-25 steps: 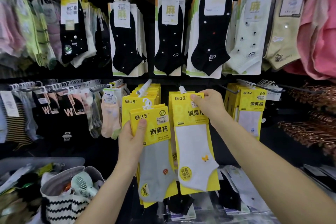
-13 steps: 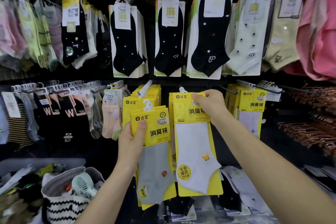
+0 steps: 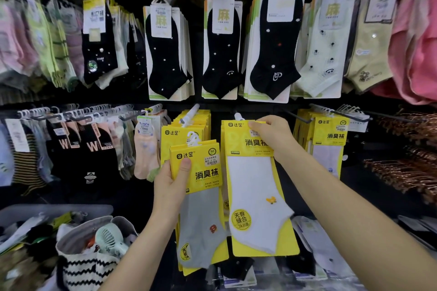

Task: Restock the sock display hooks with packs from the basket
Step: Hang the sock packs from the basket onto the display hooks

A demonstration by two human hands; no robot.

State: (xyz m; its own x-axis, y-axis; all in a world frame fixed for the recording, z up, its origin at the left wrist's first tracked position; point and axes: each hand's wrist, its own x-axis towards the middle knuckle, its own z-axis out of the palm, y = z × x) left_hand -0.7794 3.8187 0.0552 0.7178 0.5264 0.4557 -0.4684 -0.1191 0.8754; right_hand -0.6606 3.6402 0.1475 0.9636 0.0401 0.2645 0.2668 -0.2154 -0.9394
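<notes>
You are partway through; your right hand [image 3: 272, 136] pinches the top edge of the white-sock pack [image 3: 255, 196] right at the middle hook [image 3: 237, 116], with more yellow packs already hanging behind it; whether this front pack is threaded on yet, you cannot tell; your left hand [image 3: 169, 186] grips a small stack of grey-sock packs [image 3: 201, 208] just below and left of that hook, still to be hung; the basket [image 3: 82, 269], well down and left of the hook, holds more items, so restocking is far from over; against the earlier frame almost nothing differs: both hands keep their grips and the white-sock pack stays at the hook
</notes>
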